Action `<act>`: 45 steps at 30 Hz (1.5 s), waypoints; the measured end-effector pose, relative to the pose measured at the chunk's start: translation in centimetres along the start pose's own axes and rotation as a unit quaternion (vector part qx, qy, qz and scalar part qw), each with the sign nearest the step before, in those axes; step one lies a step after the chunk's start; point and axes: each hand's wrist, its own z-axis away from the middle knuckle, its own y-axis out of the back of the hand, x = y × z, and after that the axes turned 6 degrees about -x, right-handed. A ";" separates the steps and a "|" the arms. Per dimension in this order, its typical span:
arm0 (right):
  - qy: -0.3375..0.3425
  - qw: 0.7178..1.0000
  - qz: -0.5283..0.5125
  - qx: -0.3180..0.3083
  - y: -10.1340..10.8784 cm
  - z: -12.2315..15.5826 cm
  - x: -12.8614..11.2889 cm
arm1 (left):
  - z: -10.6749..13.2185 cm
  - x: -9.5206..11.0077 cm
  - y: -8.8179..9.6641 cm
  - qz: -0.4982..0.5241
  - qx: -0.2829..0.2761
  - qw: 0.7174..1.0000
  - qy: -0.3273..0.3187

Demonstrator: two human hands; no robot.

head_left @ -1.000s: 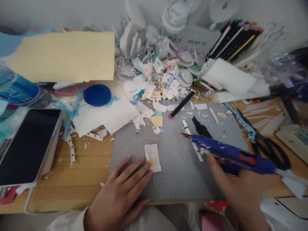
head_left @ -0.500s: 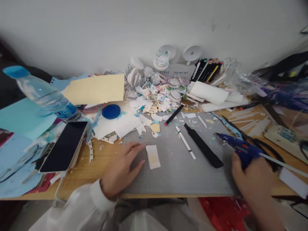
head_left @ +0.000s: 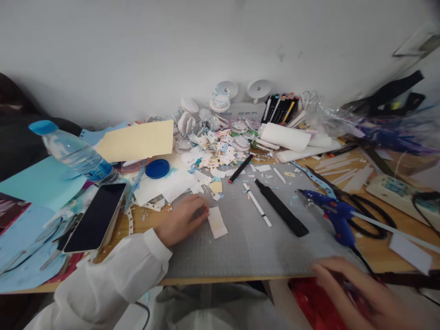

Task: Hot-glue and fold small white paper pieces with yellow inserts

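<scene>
My left hand (head_left: 185,218) rests on the left part of the grey cutting mat (head_left: 240,259). Its thumb and forefinger come together on the upper left edge of a small whitish paper strip (head_left: 217,223), which has a yellowish patch. My right hand (head_left: 357,288), somewhat blurred, is low at the table's front edge, fingers apart and holding nothing. Above it, the blue hot glue gun (head_left: 338,215) lies on the mat's right side, a glue stick sticking out of its back. Between the hands lie a white pen (head_left: 257,205) and a black flat case (head_left: 282,208).
Paper scraps (head_left: 220,149) are heaped at the back, near marker pens (head_left: 280,110). Scissors (head_left: 371,215) and a power strip (head_left: 402,190) sit at the right. A phone (head_left: 98,217) and a water bottle (head_left: 79,156) are at the left. A red bag (head_left: 312,302) shows below the edge.
My right hand has let go of the glue gun and drawn back toward me. My left hand's fingers have closed on the paper strip's edge, and the strip has turned slightly. The view has shifted.
</scene>
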 end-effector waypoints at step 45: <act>-0.152 0.721 -0.637 -0.227 -11.1 -13.0 -5.2 | -0.7 1.0 -0.8 0.532 0.163 0.814 0.165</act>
